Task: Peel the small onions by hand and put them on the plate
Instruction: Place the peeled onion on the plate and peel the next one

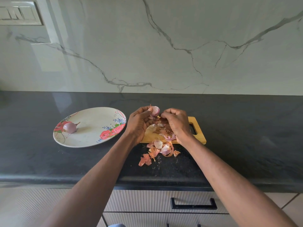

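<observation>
Black granite countertop (49, 161) under a veined marble backsplash (164, 46), left hand (139, 123) pinching small onion (155, 111) above wooden cutting board (199, 128), right hand (177, 123) grasping its skin, floral plate (91, 136) at 9 o'clock bearing a peeled onion (70, 127), peelings (157, 149) at 6 o'clock.

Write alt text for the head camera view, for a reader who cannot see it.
A person's left hand holds a small onion above a wooden cutting board while the right hand pinches its skin. Loose peels lie on the board and the dark counter; one peeled onion sits on a floral plate to the left.
</observation>
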